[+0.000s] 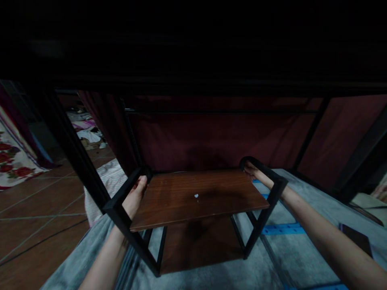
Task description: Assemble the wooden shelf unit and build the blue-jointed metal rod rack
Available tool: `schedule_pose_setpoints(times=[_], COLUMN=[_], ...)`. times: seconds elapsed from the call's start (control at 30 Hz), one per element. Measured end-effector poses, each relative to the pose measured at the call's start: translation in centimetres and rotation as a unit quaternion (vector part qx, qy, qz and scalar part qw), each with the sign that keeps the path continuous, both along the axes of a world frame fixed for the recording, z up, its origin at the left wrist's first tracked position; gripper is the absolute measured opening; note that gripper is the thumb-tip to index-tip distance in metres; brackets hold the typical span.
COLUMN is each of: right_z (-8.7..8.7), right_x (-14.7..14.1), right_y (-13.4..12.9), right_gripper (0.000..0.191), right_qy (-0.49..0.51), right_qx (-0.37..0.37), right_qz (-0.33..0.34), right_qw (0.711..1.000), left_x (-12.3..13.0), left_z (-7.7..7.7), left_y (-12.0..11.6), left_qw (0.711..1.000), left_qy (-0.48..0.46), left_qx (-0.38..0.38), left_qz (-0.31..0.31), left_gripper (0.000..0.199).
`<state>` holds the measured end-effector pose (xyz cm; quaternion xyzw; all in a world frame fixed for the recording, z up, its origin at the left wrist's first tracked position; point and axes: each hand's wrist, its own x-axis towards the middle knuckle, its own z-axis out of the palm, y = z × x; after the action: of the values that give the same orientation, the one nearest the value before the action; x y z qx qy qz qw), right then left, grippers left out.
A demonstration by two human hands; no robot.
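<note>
A small shelf unit has a brown wood-look upper board (196,201) and a lower board (199,245) set between two black side frames. My left hand (137,197) reaches through the left side frame (130,185), fingers curled at its far upright beside the upper board's left edge. Through the right side frame (273,193) passes my right forearm. My right hand (251,170) has its fingers closed around the far upright near the board's back corner; the fingertips are partly hidden. A small pale heart-shaped spot (196,195) lies on the upper board.
Grey cloth (290,249) with blue strips (284,228) lies beneath the unit. A dark overhead structure with black posts (81,157) surrounds it. A dark red curtain (205,137) hangs behind. At left are brown floor tiles (39,213), a cable (42,241) and flowered fabric (18,157).
</note>
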<state>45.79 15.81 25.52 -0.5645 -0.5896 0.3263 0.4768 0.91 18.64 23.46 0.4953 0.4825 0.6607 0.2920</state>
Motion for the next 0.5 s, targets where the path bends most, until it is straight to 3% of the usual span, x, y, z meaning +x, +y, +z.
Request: schedule_pose_setpoints(times=[0.2,0.5], right_z=[0.0,-1.1], right_x=[-0.2,1.0], right_y=[-0.2,1.0], right_gripper=[0.039,0.038], right_qy=[0.023,0.038], right_qx=[-0.007,-0.011], right_qz=[0.004,0.036], right_qw=[1.0,0.999], left_x=[0.0,0.2], left_z=[-0.7,-0.7], left_y=[0.8,1.1], left_qw=[0.997,0.995], left_qy=[0.019,-0.02], left_qx=[0.049,0.095], left_qz=[0.05,0.014], left_gripper=[0.046,0.039])
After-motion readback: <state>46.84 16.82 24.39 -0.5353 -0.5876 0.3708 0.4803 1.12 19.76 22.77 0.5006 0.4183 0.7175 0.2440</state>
